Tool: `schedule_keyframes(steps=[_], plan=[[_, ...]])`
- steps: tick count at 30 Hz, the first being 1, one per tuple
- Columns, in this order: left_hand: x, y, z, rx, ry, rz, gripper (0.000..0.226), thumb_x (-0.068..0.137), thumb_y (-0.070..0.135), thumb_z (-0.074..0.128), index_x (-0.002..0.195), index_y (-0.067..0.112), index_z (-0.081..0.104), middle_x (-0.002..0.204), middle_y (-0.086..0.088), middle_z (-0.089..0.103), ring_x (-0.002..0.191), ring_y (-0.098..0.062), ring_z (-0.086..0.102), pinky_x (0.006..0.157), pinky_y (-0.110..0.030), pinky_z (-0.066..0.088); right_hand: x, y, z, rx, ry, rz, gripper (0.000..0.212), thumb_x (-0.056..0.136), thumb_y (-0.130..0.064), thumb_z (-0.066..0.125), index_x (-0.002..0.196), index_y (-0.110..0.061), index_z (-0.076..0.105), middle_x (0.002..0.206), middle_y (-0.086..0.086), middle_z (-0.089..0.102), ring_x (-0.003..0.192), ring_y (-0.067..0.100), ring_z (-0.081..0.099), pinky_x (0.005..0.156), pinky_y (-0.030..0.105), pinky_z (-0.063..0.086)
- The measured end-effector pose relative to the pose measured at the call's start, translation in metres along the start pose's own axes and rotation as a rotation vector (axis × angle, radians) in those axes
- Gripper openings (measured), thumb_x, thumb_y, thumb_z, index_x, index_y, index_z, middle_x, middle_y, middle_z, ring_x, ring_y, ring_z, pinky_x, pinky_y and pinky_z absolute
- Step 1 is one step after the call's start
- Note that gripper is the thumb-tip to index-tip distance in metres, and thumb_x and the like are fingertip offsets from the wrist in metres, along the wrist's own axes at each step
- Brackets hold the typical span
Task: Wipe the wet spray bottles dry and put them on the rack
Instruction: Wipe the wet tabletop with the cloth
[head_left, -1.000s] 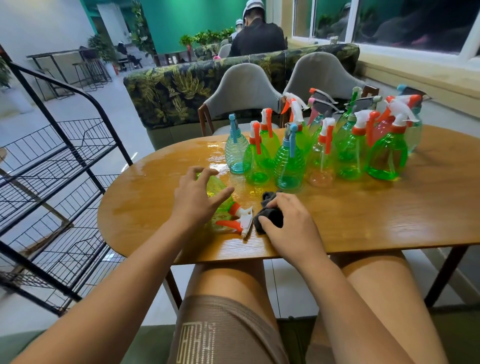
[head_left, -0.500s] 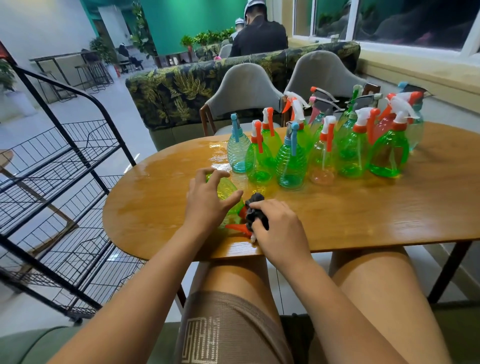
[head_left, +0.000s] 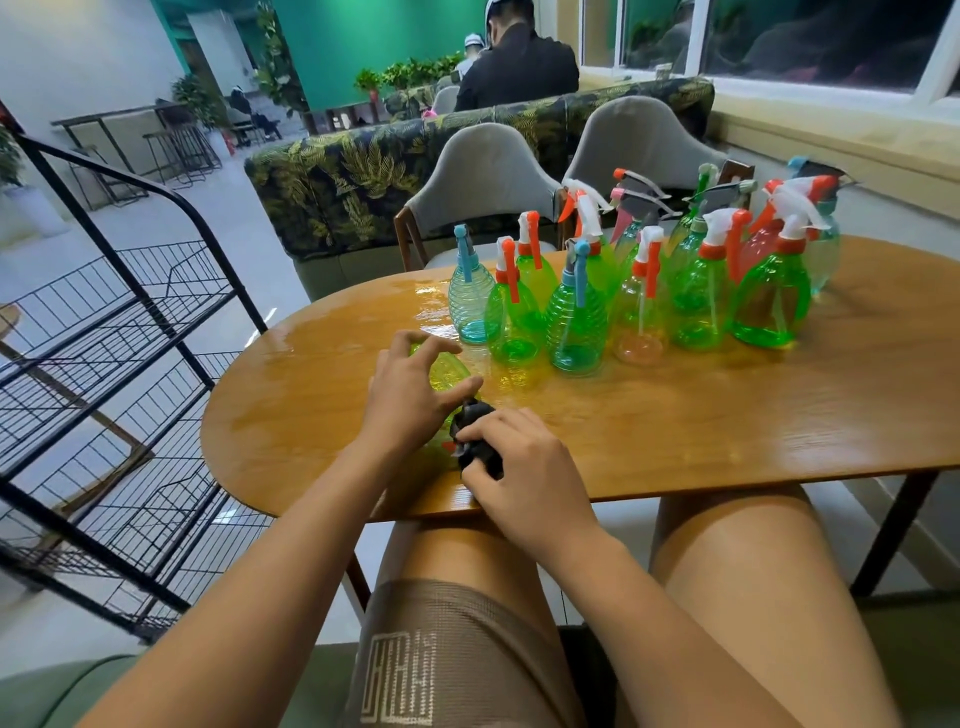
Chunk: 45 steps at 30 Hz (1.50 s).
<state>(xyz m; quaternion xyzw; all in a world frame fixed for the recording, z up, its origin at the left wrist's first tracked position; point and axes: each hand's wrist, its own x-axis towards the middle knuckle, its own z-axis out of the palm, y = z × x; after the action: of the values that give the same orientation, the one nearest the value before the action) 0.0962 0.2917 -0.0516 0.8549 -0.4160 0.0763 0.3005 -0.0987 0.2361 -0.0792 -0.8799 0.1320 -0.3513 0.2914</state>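
Observation:
A yellow-green spray bottle (head_left: 445, 370) lies on its side on the wooden table (head_left: 727, 415), its orange and white nozzle toward me and mostly hidden. My left hand (head_left: 410, 395) rests on the bottle's body with curled fingers, holding it down. My right hand (head_left: 519, 467) grips a bunched dark cloth (head_left: 475, 434) and presses it over the nozzle. Several more spray bottles (head_left: 639, 296), green, blue and pink with orange or blue triggers, stand upright together at the table's far side. The black wire rack (head_left: 119, 374) stands to the left of the table.
The tabletop is wet and shiny around the bottles. Two grey chairs (head_left: 488, 182) face me across the table, with a leaf-patterned sofa back (head_left: 337, 187) behind them. A person sits further back. My bare knees are under the table's near edge.
My right hand has moved the cloth left onto the lying bottle's nozzle, covering it. My left hand stays on the bottle's body. The view has shifted slightly.

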Motion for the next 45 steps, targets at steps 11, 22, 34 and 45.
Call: schedule_keyframes(steps=[11, 22, 34, 45], plan=[[-0.004, 0.000, -0.001, -0.030, 0.008, 0.003, 0.047, 0.085, 0.069, 0.075, 0.126, 0.047, 0.063, 0.145, 0.009, 0.043, 0.138, -0.022, 0.042, 0.110, -0.056, 0.046, 0.011, 0.025, -0.010, -0.088, 0.046, 0.121, 0.016, 0.083, -0.013, 0.069, 0.096, -0.023, 0.066, 0.096, -0.007, 0.057, 0.093, 0.016, 0.049, 0.072, 0.031, 0.045], [-0.010, -0.009, -0.002, -0.181, 0.037, -0.049, 0.048, 0.087, 0.067, 0.075, 0.127, 0.043, 0.065, 0.143, 0.008, 0.044, 0.138, -0.022, 0.045, 0.109, -0.050, 0.050, 0.026, 0.046, -0.011, -0.369, 0.201, 0.242, 0.029, 0.081, -0.006, 0.072, 0.103, -0.026, 0.077, 0.106, -0.004, 0.070, 0.103, 0.026, 0.057, 0.092, 0.043, 0.036], [-0.020, -0.017, -0.003, -0.291, 0.097, -0.086, 0.050, 0.089, 0.066, 0.071, 0.132, 0.041, 0.062, 0.137, 0.011, 0.044, 0.127, -0.011, 0.048, 0.098, -0.033, 0.044, 0.012, 0.010, -0.015, -0.078, 0.039, 0.324, 0.036, 0.103, -0.061, 0.047, 0.108, -0.028, 0.060, 0.092, -0.009, 0.070, 0.088, 0.019, 0.066, 0.078, 0.044, 0.056], [-0.025, -0.016, -0.004, -0.288, 0.156, -0.127, 0.057, 0.091, 0.057, 0.075, 0.139, 0.033, 0.054, 0.138, 0.004, 0.043, 0.125, -0.016, 0.048, 0.098, -0.036, 0.045, 0.011, 0.004, -0.012, 0.095, 0.084, 0.353, 0.054, 0.086, -0.045, 0.084, 0.134, -0.028, 0.066, 0.093, -0.015, 0.073, 0.087, 0.003, 0.070, 0.084, 0.036, 0.061]])
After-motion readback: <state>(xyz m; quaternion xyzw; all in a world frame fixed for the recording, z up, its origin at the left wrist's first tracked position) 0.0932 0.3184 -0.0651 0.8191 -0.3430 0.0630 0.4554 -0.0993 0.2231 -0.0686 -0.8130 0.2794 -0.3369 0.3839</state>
